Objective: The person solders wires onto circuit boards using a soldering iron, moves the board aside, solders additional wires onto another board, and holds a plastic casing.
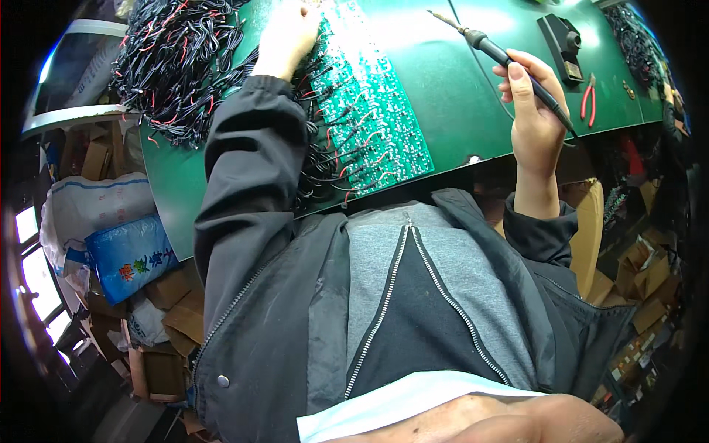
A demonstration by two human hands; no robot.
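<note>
My right hand (533, 100) is wrapped round a black soldering iron (484, 46), its tip pointing up and left over the green table. Across from it lies a large green circuit board panel (388, 118) with rows of small components. Black and red wires (325, 140) run off the panel's left edge. At the panel's far left corner is my left hand (289, 37), fingers bent together; whatever they pinch is too small and glared over to make out.
A big heap of black and red cables (177, 66) covers the table's left part. To the right stand a black soldering iron holder (563, 46) and red-handled pliers (588, 102). Cardboard boxes (159, 369) and a blue bag (133, 255) lie below on the left.
</note>
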